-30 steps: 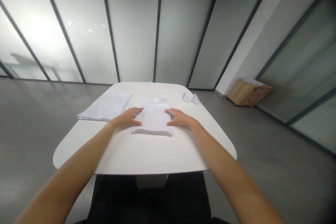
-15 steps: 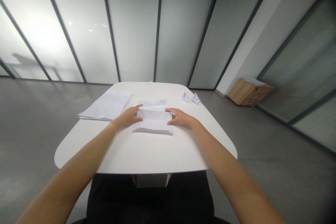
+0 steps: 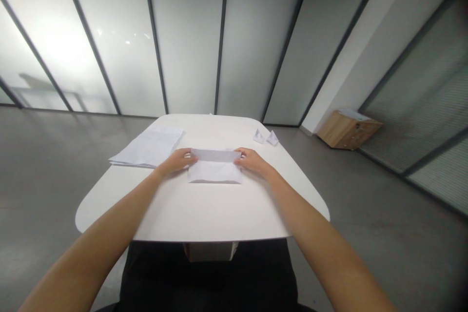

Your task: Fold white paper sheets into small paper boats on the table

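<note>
A creased white sheet of paper [image 3: 215,171] lies in front of me, its far part raised along a crosswise fold. My left hand [image 3: 179,160] pinches the left end of that raised part, thumb on the near side. At the right end my right hand [image 3: 252,161] grips it in the same way. The fingers behind the paper are partly hidden. Left of my left hand rests a stack of white paper [image 3: 149,146]. Two small folded paper shapes [image 3: 258,136] stand beyond my right hand, on the far right of the table.
The white table [image 3: 215,214] has rounded corners. Under its near edge, a box-like object [image 3: 211,252] shows above my dark clothing. A wooden cabinet [image 3: 347,129] with papers on top stands on the floor at right. Frosted glass panels [image 3: 186,39] line the back.
Both hands have closed on the paper's side edges. Its far part, which lay flatter and extended farther back, is now lifted and folded up toward me.
</note>
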